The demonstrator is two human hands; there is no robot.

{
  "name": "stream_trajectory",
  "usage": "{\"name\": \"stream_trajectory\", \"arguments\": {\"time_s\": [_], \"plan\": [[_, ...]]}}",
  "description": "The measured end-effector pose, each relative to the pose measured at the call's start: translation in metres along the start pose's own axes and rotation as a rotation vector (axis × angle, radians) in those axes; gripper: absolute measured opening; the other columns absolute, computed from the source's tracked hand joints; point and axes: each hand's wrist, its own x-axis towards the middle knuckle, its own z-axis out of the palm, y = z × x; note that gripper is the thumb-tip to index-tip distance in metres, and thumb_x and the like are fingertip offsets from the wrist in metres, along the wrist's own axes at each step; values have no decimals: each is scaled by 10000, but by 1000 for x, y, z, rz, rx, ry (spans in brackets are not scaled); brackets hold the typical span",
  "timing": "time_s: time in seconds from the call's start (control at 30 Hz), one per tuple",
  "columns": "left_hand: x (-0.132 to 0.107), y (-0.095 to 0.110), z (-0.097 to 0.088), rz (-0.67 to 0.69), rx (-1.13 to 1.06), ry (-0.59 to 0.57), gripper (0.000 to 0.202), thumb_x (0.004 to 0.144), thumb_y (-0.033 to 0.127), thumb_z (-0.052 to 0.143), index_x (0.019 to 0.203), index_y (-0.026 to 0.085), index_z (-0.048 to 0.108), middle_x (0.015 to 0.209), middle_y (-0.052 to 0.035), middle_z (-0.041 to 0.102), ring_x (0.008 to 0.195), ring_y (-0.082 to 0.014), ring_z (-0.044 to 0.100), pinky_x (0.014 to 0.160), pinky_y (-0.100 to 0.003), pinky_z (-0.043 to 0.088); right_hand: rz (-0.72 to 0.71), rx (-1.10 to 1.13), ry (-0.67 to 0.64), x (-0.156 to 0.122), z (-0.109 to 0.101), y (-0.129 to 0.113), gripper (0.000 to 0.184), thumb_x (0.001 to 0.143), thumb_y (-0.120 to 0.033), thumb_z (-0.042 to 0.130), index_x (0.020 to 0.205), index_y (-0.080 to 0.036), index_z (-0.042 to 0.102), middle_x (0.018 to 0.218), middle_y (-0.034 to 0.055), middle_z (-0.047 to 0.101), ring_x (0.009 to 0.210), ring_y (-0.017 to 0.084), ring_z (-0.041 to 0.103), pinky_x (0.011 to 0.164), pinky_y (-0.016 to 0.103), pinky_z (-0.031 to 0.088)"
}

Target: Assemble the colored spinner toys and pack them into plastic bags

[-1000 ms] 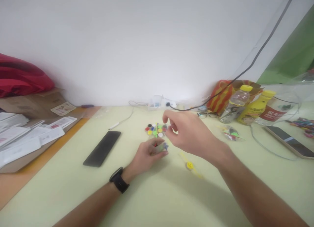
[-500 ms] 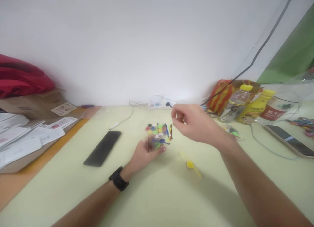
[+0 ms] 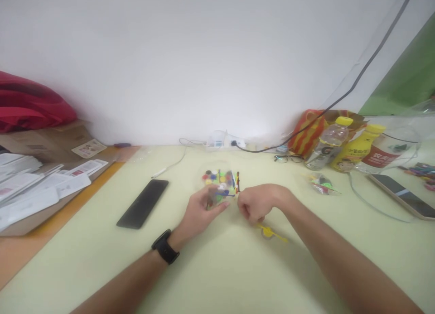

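Note:
My left hand [image 3: 200, 210], with a black watch at the wrist, curls its fingers and thumb round the near side of a clear plastic container [image 3: 199, 172]. Small coloured pieces [image 3: 221, 176] in red, yellow, white, green and blue lie in it. Thin dark, red and yellow sticks [image 3: 237, 182] stand at its right edge. Beside them my right hand [image 3: 256, 203] is closed, knuckles up; its fingertips are hidden, and so is whatever they pinch. A yellow piece with a round middle and two thin arms [image 3: 268, 233] shows just below, one arm reaching to the hand; contact is unclear.
A black phone [image 3: 142, 204] lies at left, near papers [image 3: 37, 191] and a cardboard box [image 3: 44, 144]. A power strip [image 3: 220, 142] stands by the wall. Glasses [image 3: 288, 158], a small bag of pieces [image 3: 321, 184], bottles [image 3: 328, 144] and another phone [image 3: 404, 194] are at right.
My right hand has come down from above the container's right side to near the tabletop, its fingers turned downward. The yellow piece has turned to a flatter angle. My left hand stays at the container.

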Motion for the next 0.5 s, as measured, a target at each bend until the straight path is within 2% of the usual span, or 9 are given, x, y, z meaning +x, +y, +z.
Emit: {"name": "stream_trajectory", "arguments": {"time_s": [0.13, 0.27, 0.4, 0.5], "plan": [[-1, 1, 1, -31, 6, 17, 359, 842, 426, 802, 1102, 197, 711, 857, -28, 727, 682, -167, 601, 600, -264, 462, 7, -24, -22, 3, 4, -5, 40, 612, -143, 661, 645, -163, 648, 669, 2, 656, 621, 166, 621, 529, 235, 400], [1, 4, 1, -32, -54, -41, 323, 848, 388, 799, 1098, 200, 720, 1008, -59, 763, 865, -220, 693, 741, -302, 552, -20, 7, -3, -6, 2, -8, 97, 607, -88, 608, 653, -168, 638, 685, 2, 671, 647, 171, 647, 538, 229, 416], [1, 9, 1, -25, -81, -41, 279, 869, 372, 787, 1076, 195, 725, 1027, -62, 766, 933, -241, 705, 832, -338, 571, -146, 126, 195, -40, -7, -11, 175, 684, -44, 587, 777, -178, 652, 755, 6, 700, 689, 156, 668, 547, 208, 426], [-1, 9, 3, -42, -140, -93, 264, 880, 383, 783, 1042, 184, 723, 988, -63, 764, 875, -229, 709, 778, -327, 582, -337, 249, 412, -73, -14, -18, 176, 790, -66, 584, 878, -188, 676, 850, 14, 722, 738, 144, 684, 603, 210, 479]]}}
